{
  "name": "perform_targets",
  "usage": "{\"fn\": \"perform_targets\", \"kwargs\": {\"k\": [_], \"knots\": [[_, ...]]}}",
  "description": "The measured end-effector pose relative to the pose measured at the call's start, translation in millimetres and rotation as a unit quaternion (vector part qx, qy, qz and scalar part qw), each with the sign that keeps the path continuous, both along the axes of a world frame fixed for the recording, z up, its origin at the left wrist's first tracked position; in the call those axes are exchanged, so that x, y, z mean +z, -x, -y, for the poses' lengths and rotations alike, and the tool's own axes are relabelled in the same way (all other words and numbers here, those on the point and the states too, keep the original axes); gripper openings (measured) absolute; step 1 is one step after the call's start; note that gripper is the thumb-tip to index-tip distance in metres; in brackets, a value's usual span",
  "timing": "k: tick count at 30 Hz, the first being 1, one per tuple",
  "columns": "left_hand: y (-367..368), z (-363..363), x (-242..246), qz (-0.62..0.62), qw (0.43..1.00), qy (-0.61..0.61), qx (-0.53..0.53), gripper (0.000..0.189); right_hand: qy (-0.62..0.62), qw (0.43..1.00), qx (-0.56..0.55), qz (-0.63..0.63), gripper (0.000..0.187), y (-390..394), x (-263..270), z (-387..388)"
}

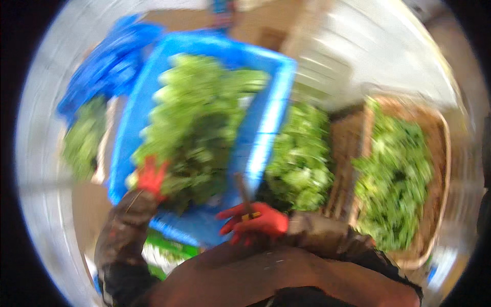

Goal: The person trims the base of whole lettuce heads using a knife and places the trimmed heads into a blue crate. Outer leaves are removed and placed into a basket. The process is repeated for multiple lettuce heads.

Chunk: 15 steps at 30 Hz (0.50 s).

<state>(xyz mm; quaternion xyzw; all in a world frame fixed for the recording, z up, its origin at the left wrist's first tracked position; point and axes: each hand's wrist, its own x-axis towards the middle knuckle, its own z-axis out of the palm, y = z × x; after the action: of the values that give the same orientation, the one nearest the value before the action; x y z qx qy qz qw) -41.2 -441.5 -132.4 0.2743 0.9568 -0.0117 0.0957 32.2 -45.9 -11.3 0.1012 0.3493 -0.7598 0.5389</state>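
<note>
A blue plastic crate point(264, 134) stands tilted in the view before me, holding many heads of leafy green vegetables point(195, 115). My left hand point(151, 176), in a red glove, has its fingers spread over the leaves at the crate's lower left; I see nothing held in it. In the red-gloved right hand point(257, 222) is a knife point(243, 192) with a dark, narrow blade pointing up, near the crate's lower right side. Motion blur hides the finer detail of the leaves and the blade.
On the right, a brown crate point(443, 153) holds loose green leaves point(399, 180). More leafy greens point(303, 161) lie between the two crates. Blue plastic sheeting point(111, 65) and more greens point(86, 138) are at the left. A green and white package point(168, 249) lies below the blue crate.
</note>
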Motion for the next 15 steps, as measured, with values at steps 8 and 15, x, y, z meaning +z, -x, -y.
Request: {"fn": "perform_targets", "kwargs": {"k": [8, 15], "knots": [[-14.9, -119.4, 120.8, 0.202, 0.948, 0.239, 0.055, 0.123, -0.545, 0.677, -0.139, -0.474, 0.032, -95.3, -7.3, -224.9], [-58.4, -471.9, 112.5, 0.181, 0.804, -0.335, -0.457, 0.076, -0.715, 0.697, 0.045, -0.025, 0.1, -321.5, -33.7, -498.1]]}}
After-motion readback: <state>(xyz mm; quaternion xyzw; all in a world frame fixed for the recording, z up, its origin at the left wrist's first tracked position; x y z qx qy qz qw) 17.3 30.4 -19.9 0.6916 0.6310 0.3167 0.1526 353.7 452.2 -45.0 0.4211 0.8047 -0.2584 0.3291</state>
